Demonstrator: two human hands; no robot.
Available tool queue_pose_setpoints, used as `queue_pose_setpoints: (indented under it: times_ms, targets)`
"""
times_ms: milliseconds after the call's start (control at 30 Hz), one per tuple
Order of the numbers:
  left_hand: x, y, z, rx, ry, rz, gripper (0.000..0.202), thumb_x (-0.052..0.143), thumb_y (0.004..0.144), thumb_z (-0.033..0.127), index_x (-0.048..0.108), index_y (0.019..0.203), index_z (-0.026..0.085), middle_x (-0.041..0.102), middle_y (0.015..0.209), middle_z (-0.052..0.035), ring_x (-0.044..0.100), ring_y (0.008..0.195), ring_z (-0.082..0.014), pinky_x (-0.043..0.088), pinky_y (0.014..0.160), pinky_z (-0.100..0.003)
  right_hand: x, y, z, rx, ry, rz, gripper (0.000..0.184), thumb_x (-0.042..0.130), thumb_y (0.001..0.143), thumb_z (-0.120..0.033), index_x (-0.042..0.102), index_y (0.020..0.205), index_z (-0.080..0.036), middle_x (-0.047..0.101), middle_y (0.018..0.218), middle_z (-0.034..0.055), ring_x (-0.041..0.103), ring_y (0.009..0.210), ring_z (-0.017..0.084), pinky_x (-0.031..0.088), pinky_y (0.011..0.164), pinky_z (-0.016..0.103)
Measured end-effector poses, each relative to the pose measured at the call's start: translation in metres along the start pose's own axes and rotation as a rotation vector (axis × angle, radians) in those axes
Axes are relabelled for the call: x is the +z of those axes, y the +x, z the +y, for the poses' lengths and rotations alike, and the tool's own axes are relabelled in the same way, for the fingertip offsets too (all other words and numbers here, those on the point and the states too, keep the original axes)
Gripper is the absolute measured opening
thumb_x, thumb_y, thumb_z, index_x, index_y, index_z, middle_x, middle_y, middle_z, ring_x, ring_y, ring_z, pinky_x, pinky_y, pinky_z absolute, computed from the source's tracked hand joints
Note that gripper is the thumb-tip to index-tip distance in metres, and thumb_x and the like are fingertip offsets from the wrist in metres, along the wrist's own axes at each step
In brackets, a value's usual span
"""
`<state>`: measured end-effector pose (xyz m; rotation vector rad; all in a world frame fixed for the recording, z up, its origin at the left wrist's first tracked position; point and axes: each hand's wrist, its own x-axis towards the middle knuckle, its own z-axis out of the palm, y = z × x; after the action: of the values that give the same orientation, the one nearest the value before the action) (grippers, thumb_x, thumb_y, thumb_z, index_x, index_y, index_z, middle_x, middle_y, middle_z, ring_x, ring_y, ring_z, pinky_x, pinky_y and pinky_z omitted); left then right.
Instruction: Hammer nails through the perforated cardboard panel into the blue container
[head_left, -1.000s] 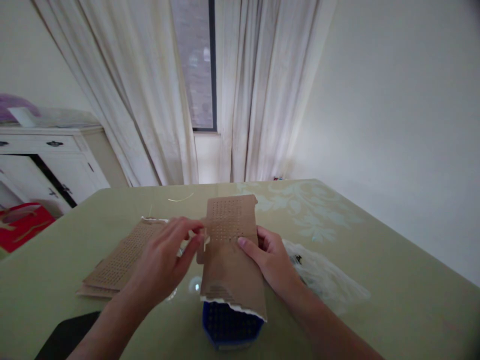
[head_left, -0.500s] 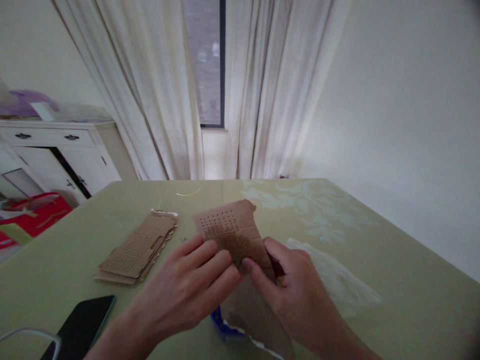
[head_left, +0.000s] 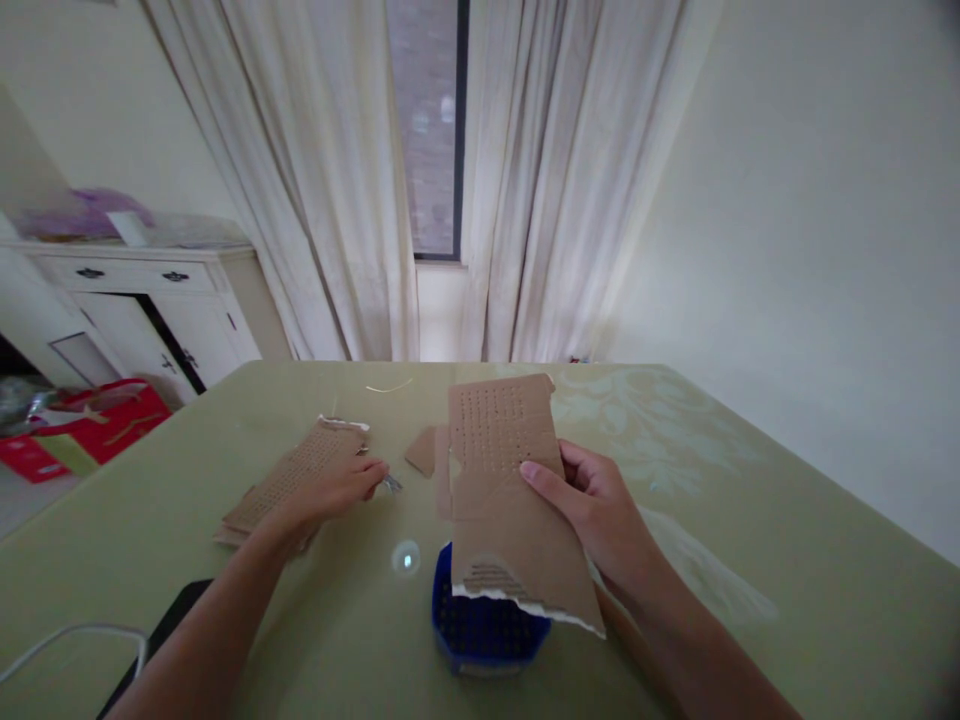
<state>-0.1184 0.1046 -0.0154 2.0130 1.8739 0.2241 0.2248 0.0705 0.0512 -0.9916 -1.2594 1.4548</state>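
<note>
The fingers of the right hand (head_left: 604,510) grasp a torn, hole-dotted cardboard piece (head_left: 510,510), partly hiding a blue tray (head_left: 491,645) toward the near edge of the surface (head_left: 360,630). Nearer the left edge, the left hand (head_left: 330,495) meets small silvery pieces (head_left: 393,484) beside a cardboard stack (head_left: 281,478); whether its fingers grip any, I cannot tell.

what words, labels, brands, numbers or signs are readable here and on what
No text can be read.
Cardboard sheet in the right hand: rows of dots, no legible print.
Cardboard stack: rows of dots, no legible print.
Blue tray: pale strip on the near side, too blurred to read.
Red bag: gold marks, too blurred to read.
</note>
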Motion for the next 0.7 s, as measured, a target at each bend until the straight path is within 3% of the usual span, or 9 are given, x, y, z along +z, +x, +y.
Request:
queue_pose_setpoints:
  times_ms: [133, 333, 533, 700]
  targets:
    - [0.025, 0.013, -0.022, -0.058, -0.002, -0.068, 0.031, 0.072, 0.107, 0.041, 0.072, 0.126, 0.017, 0.076, 0.124, -0.0079, 0.076, 0.106, -0.0243, 0.066, 0.093, -0.045, 0.0, 0.001, 0.007, 0.033, 0.056, -0.024, 0.049, 0.098, 0.079, -0.052, 0.085, 0.112, -0.018, 0.088, 0.101, 0.0105, 0.082, 0.082, 0.029, 0.063, 0.072, 0.037]
    - [0.039, 0.025, -0.03, -0.132, 0.047, -0.036, 0.033, 0.072, 0.107, 0.042, 0.072, 0.129, 0.017, 0.075, 0.129, -0.0093, 0.075, 0.112, -0.0257, 0.064, 0.099, -0.049, 0.004, 0.002, 0.013, 0.065, 0.119, -0.031, 0.047, 0.098, 0.079, -0.049, 0.085, 0.113, -0.018, 0.088, 0.101, 0.0108, 0.082, 0.083, 0.029, 0.062, 0.071, 0.036]
    - [0.041, 0.027, -0.028, -0.202, 0.024, 0.049, 0.032, 0.071, 0.107, 0.044, 0.072, 0.124, 0.017, 0.077, 0.121, -0.0078, 0.076, 0.105, -0.0236, 0.064, 0.094, -0.046, 0.008, 0.0, 0.015, 0.112, 0.236, -0.033, 0.036, 0.095, 0.08, -0.042, 0.086, 0.107, -0.02, 0.088, 0.106, 0.0109, 0.082, 0.093, 0.031, 0.063, 0.079, 0.038]
    - [0.026, 0.019, -0.012, -0.157, -0.031, 0.132, 0.028, 0.069, 0.108, 0.043, 0.073, 0.114, 0.016, 0.077, 0.105, -0.0046, 0.075, 0.091, -0.0206, 0.064, 0.088, -0.043, 0.007, 0.001, 0.02, 0.117, 0.262, -0.076, 0.036, 0.096, 0.08, -0.041, 0.086, 0.109, -0.022, 0.088, 0.106, 0.0091, 0.082, 0.097, 0.031, 0.061, 0.084, 0.039]
